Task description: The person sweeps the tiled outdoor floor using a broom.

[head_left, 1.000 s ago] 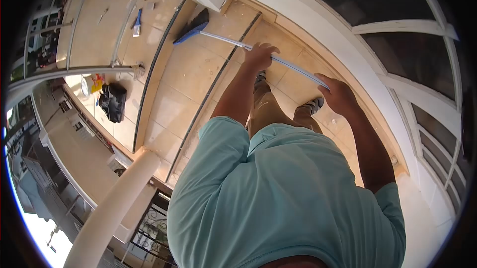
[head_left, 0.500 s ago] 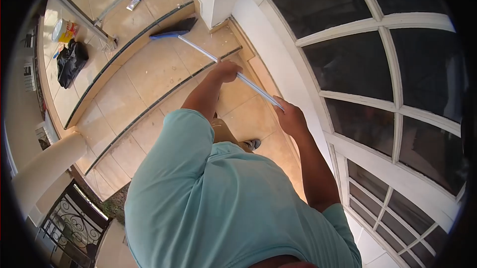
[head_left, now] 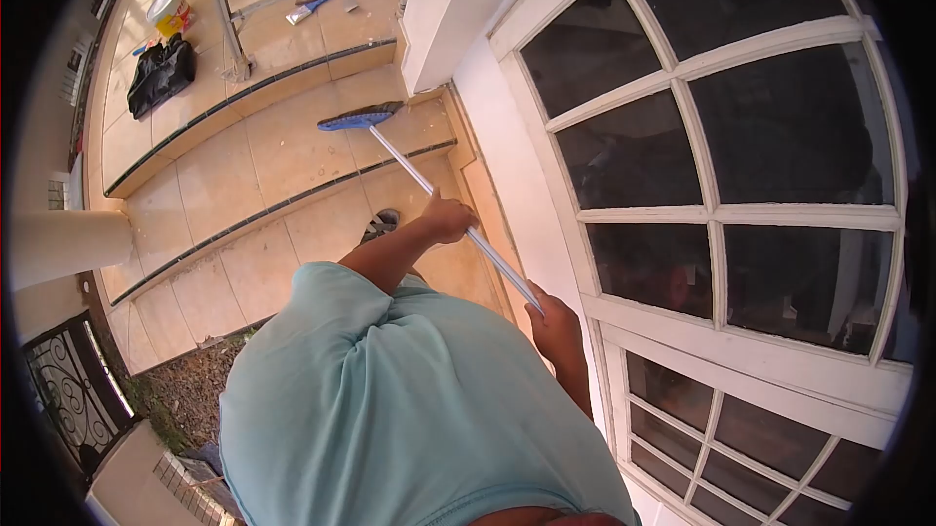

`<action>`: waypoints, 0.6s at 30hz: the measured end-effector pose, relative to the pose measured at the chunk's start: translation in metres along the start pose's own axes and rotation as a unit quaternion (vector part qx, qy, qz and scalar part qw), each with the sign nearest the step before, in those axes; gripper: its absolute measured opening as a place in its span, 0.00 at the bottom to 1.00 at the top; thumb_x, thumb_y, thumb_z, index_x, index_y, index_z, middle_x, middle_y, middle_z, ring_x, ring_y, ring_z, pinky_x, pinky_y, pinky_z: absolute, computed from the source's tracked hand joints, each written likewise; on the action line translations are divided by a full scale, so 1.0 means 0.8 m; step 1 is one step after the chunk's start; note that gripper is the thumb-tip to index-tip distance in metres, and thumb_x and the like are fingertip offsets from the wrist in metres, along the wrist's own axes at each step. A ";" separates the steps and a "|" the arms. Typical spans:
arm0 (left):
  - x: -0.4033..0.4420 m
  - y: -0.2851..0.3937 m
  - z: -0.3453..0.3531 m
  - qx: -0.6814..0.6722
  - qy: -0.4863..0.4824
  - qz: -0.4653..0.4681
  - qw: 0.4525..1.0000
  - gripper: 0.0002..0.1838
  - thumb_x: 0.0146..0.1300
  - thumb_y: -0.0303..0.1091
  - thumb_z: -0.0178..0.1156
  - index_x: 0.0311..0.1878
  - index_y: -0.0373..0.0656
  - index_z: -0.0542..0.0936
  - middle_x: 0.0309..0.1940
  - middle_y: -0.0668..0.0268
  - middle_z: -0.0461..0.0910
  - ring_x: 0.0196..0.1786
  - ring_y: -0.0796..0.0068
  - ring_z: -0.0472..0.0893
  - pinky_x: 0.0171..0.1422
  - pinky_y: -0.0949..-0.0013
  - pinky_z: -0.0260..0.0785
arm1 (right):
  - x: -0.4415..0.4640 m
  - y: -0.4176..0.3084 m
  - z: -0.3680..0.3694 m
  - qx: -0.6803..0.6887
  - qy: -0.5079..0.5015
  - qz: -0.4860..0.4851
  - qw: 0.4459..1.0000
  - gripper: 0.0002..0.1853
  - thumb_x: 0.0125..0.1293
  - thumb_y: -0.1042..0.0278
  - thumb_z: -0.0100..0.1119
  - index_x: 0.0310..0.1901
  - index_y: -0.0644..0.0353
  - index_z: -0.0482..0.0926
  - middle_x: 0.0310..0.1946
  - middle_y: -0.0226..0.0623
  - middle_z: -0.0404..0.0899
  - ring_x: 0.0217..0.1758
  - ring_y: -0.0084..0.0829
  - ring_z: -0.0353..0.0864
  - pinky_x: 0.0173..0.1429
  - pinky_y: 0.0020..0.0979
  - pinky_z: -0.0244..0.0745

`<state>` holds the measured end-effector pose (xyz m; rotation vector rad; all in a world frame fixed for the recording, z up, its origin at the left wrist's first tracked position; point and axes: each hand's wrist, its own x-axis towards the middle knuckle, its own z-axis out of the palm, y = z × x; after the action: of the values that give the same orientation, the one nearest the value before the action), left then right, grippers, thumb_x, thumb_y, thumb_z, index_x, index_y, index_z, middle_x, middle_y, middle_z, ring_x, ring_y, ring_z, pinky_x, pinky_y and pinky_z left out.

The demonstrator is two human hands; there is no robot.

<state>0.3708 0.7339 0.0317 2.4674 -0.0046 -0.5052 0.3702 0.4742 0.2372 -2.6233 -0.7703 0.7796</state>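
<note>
A broom with a blue head (head_left: pixel 359 120), dark bristles and a pale metal handle rests on the tiled step (head_left: pixel 302 141). My left hand (head_left: pixel 448 217) is closed around the middle of the handle. Near the handle's upper end, my right hand (head_left: pixel 557 323) is wrapped round it, close to the white wall. The handle slants from the broom head down and to the right, passing through both hands. One sandaled foot (head_left: pixel 381 224) shows beside my left forearm.
On the upper landing are a black plastic bag (head_left: pixel 162 76), a white and yellow bucket (head_left: pixel 169 11), a blue-handled brush (head_left: pixel 312 7) and a metal frame (head_left: pixel 226 14). White-framed glass panes (head_left: pixel 712 214) line the right. A column (head_left: pixel 68 245) and a metal gate (head_left: pixel 73 385) stand left.
The view has turned, bringing more of the glass panes in. The broom head has shifted along the step and now lies flatter across it. Both hands keep hold of the handle.
</note>
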 end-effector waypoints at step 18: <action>0.061 -0.022 0.055 0.013 -0.012 -0.026 1.000 0.11 0.64 0.37 0.60 0.49 0.56 0.85 0.77 0.50 0.60 0.76 0.30 0.59 0.76 0.36 0.57 | 0.017 0.029 0.063 0.120 -0.009 0.129 0.984 0.23 0.74 0.58 0.54 0.67 0.52 0.75 0.53 0.52 0.83 0.56 0.51 0.83 0.59 0.41 0.78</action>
<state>0.3987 0.7176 -0.0283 2.4926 0.0422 -0.5614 0.3602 0.4694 0.1815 -2.5264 -0.3167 0.9029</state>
